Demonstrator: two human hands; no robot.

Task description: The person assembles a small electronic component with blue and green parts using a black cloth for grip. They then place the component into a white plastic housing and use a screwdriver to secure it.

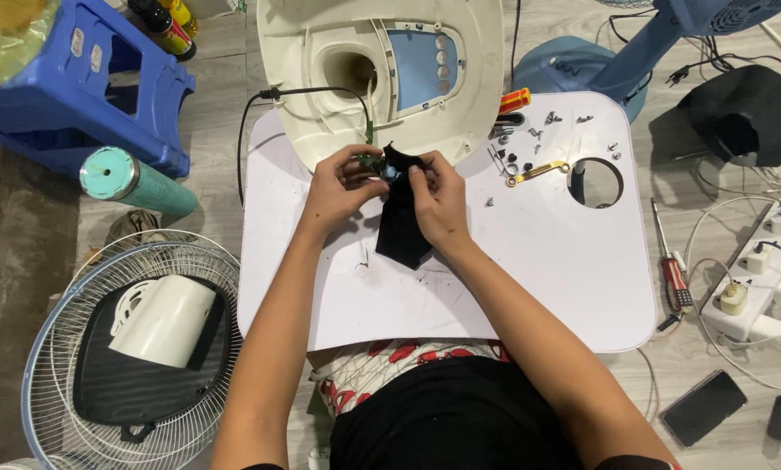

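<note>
My left hand and my right hand meet over a small white table. Together they hold a black plastic part with a small green circuit board and a blue piece at its top end. The fingertips of both hands pinch that top end. Just beyond my hands lies a cream fan base housing, upside down, with a blue panel and a black cable running from it.
Loose screws, a brass bracket and a round hole lie on the table's far right. A fan grille with a white cover sits left. Blue stool, teal cylinder, blue fan, red screwdriver, power strip and phone surround me.
</note>
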